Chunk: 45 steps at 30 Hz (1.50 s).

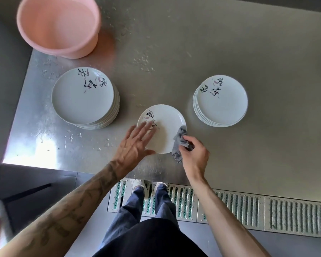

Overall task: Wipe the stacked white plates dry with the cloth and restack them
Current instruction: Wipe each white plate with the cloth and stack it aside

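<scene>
While the left hand (137, 140) lies flat with straight fingers on a single plate (165, 127) near the steel table's (248, 145) front edge, the right hand (194, 154) pinches a grey cloth (179, 143) at its rim — between a taller stack (84, 97) left, a shorter stack (220, 100) right, beyond them a pink bucket (58, 25).

We see bare steel counter (230, 43) across the upper right; plate stacks (84, 98) (220, 101) flank the centre, pink basin (58, 25) upper left.
</scene>
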Each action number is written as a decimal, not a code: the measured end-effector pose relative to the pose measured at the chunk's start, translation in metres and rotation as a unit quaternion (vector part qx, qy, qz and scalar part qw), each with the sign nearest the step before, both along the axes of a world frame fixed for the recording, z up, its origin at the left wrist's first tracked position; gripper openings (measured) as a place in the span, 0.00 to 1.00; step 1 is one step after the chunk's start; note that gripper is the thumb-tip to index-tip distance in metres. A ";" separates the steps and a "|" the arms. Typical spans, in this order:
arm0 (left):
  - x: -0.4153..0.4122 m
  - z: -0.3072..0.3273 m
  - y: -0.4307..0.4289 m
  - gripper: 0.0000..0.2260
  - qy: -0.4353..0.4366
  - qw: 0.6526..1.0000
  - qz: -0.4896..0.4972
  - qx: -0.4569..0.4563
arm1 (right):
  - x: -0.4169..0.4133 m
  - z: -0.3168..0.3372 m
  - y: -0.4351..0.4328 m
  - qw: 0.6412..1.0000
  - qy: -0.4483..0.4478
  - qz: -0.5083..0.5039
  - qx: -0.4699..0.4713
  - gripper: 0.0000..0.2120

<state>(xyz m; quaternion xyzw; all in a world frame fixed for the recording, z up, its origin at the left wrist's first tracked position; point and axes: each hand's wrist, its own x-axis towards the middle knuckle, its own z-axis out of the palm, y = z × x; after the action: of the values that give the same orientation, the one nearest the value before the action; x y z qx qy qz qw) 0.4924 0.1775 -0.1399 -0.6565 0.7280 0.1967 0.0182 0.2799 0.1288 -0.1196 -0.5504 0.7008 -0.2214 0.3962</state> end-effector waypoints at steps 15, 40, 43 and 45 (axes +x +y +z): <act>-0.028 0.038 -0.010 0.20 0.108 0.985 0.050 -0.122 | -0.003 0.024 -0.046 0.976 -0.182 -0.113 -0.047 0.18; -0.015 0.096 -0.004 0.15 0.668 0.632 0.389 0.060 | 0.057 0.095 -0.050 0.953 -0.010 0.214 -0.215 0.17; -0.012 0.100 -0.003 0.13 0.685 0.618 0.379 0.067 | 0.069 0.099 -0.042 0.904 -0.004 0.308 -0.295 0.15; -0.011 0.102 -0.002 0.13 0.690 0.615 0.375 0.070 | 0.067 0.098 -0.051 0.896 0.003 0.319 -0.308 0.12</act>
<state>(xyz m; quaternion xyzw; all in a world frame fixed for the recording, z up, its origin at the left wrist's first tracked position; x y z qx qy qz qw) 0.4817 0.1760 -0.0375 -0.5399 0.2004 0.6319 -0.5187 0.3467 0.0777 -0.0216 -0.8396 0.3852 -0.2866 0.2541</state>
